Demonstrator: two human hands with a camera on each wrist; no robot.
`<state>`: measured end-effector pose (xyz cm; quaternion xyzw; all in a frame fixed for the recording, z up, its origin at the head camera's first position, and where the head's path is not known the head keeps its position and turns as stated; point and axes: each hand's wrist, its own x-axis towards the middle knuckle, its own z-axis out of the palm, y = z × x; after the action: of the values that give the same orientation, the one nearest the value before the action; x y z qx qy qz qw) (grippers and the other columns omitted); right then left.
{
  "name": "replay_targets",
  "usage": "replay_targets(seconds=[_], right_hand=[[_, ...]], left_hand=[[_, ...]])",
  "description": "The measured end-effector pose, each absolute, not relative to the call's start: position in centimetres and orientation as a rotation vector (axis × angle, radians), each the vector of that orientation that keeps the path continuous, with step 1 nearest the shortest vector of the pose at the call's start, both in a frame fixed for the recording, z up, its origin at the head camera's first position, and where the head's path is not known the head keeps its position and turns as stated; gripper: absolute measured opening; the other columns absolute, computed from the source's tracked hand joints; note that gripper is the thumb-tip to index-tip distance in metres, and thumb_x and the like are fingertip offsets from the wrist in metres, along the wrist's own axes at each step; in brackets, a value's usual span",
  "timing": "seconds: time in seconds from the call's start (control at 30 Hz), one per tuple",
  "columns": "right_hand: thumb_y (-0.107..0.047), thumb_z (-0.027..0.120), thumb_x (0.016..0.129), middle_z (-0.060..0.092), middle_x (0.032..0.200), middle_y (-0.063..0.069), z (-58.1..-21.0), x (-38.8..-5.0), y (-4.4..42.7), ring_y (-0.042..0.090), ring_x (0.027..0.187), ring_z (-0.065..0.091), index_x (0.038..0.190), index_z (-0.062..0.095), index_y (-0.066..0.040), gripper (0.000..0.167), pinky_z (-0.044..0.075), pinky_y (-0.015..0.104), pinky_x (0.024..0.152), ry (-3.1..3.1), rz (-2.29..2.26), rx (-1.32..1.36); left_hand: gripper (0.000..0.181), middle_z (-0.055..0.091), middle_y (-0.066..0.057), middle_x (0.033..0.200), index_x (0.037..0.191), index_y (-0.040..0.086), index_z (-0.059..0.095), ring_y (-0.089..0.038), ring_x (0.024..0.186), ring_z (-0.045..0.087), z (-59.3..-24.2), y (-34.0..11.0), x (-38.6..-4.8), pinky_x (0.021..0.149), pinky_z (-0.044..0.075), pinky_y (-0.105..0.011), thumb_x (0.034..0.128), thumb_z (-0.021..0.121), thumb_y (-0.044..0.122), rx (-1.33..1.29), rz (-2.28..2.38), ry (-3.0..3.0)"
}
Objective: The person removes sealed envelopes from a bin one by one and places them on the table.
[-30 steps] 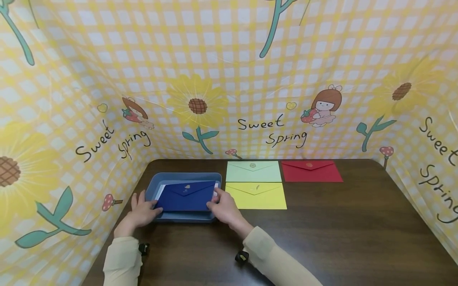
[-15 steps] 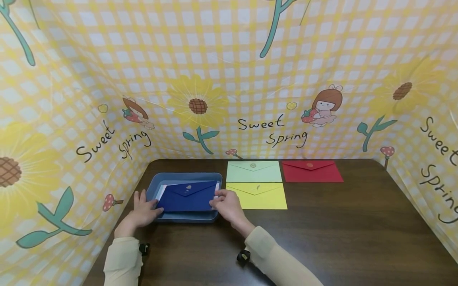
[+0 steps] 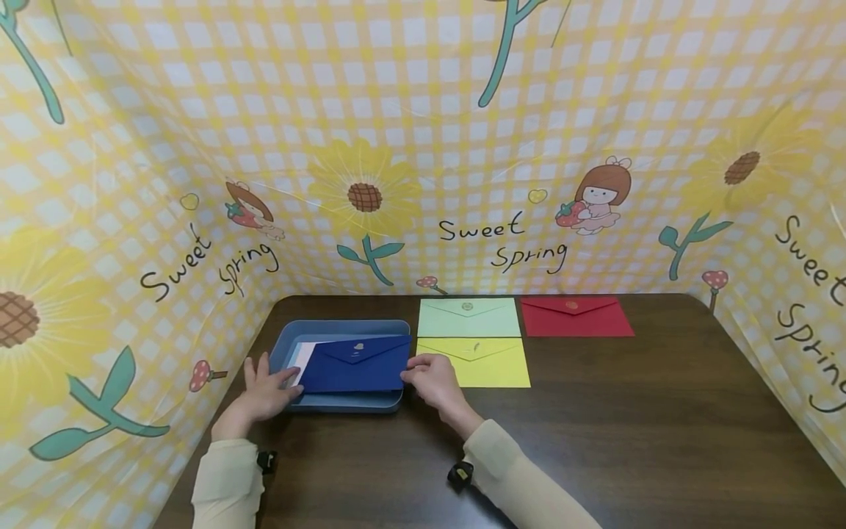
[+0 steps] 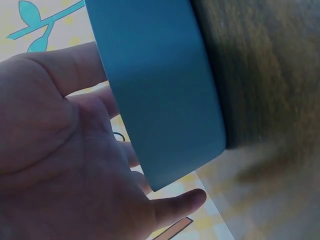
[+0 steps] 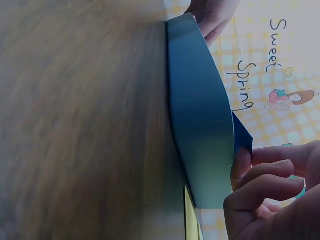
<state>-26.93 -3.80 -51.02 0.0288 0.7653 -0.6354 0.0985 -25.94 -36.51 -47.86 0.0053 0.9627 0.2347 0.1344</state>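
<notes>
In the head view, a dark blue envelope [image 3: 360,365] with a gold mark on its flap lies over a blue tray [image 3: 346,402]. My right hand [image 3: 436,383] pinches its right edge between thumb and fingers, at the tray's right rim. The right wrist view shows a blue corner of it above the tray wall [image 5: 200,110]. A pale paper item [image 3: 302,360] shows from under its left side. My left hand [image 3: 261,393] rests over the tray's left side, fingers spread, thumb and a fingertip touching the pale item. The left wrist view hides those fingertips behind the tray wall [image 4: 155,90].
Right of the tray, a yellow envelope [image 3: 492,371] lies in front of a mint green envelope [image 3: 449,323], and a red envelope [image 3: 575,323] lies farther right. They lie on a dark wooden table [image 3: 628,441]. A yellow checked cloth [image 3: 423,147] stands around the back and sides.
My right hand has moved right, drawing the dark blue envelope rightward to the tray's right rim. More of the pale item shows at left. My left hand has stayed about where it was.
</notes>
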Motion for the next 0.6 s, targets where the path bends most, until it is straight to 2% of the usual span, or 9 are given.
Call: replay_targets(seconds=[0.17, 0.3, 0.4, 0.6], right_hand=[[-0.01, 0.074, 0.095, 0.074, 0.09, 0.011, -51.22, -26.99, -3.5, 0.024, 0.068, 0.061, 0.11, 0.072, -0.003, 0.017, 0.044, 0.029, 0.053, 2.264, -1.856, 0.091], [-0.009, 0.072, 0.096, 0.073, 0.089, 0.009, -51.35, -27.04, -3.32, 0.023, 0.066, 0.059, 0.112, 0.07, -0.001, 0.018, 0.043, 0.029, 0.052, 2.269, -1.841, 0.081], [-0.008, 0.072, 0.097, 0.073, 0.089, 0.008, -51.44, -27.09, -3.18, 0.021, 0.062, 0.055, 0.113, 0.069, 0.0, 0.018, 0.041, 0.028, 0.049, 2.265, -1.832, 0.073], [-0.01, 0.069, 0.1, 0.069, 0.083, 0.012, -51.44, -27.16, -3.01, 0.017, 0.056, 0.049, 0.114, 0.068, 0.0, 0.017, 0.037, 0.026, 0.047, 2.241, -1.785, 0.048]], left_hand=[[0.049, -0.009, -0.043, 0.162, 0.141, -0.007, 0.057, -0.063, 0.145, -0.025, -48.18, -36.43, -25.85, 0.105, 0.008, -0.088, 0.1038, 0.061, 0.025, -0.008, 0.689, 2.856], [0.031, 0.001, -0.04, 0.161, 0.12, 0.0, 0.068, -0.063, 0.145, -0.02, -48.4, -36.33, -25.94, 0.102, 0.006, -0.088, 0.1035, 0.062, 0.025, -0.027, 0.671, 2.917], [0.024, 0.005, -0.039, 0.159, 0.109, 0.003, 0.069, -0.063, 0.145, -0.019, -48.4, -36.16, -25.98, 0.101, 0.007, -0.088, 0.1041, 0.061, 0.024, -0.038, 0.656, 2.934], [0.032, -0.001, -0.036, 0.163, 0.119, -0.002, 0.074, -0.062, 0.144, -0.023, -48.02, -35.75, -25.86, 0.103, 0.005, -0.087, 0.1036, 0.06, 0.022, -0.055, 0.635, 2.934]])
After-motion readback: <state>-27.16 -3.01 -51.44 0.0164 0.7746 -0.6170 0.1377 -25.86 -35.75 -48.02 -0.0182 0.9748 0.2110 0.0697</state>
